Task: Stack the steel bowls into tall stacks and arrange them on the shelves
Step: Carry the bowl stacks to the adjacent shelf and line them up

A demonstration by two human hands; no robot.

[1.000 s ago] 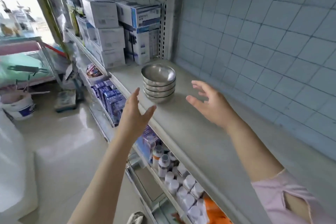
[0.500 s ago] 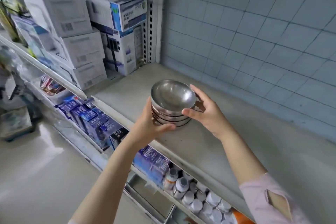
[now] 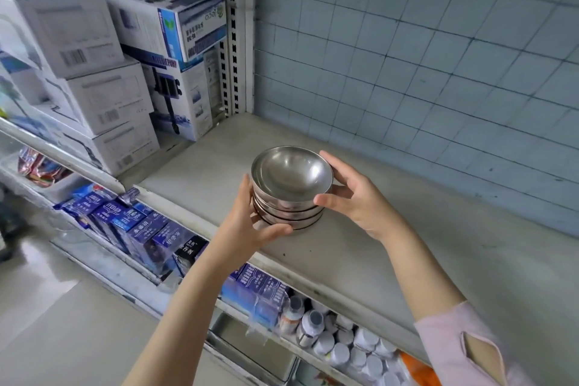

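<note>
A short stack of steel bowls (image 3: 291, 177) stands on the grey shelf (image 3: 391, 247), near its front edge. My left hand (image 3: 250, 222) wraps the stack's left side and base, thumb under the lowest bowl. My right hand (image 3: 357, 200) grips the right side, with the thumb on the top bowl's rim and the fingers behind it. The top bowl sits a little askew on those below. Whether the stack's base touches the shelf or is slightly lifted, I cannot tell.
White and blue cardboard boxes (image 3: 131, 72) fill the shelf to the left, past a slotted upright post (image 3: 235, 41). A blue tiled wall (image 3: 423, 56) backs the shelf. The lower shelf holds blue packets (image 3: 144, 229) and white bottles (image 3: 338, 345).
Both hands went from open in the air to closed around the bowl stack. The view has moved closer to the shelf; the stack stays in about the same place.
</note>
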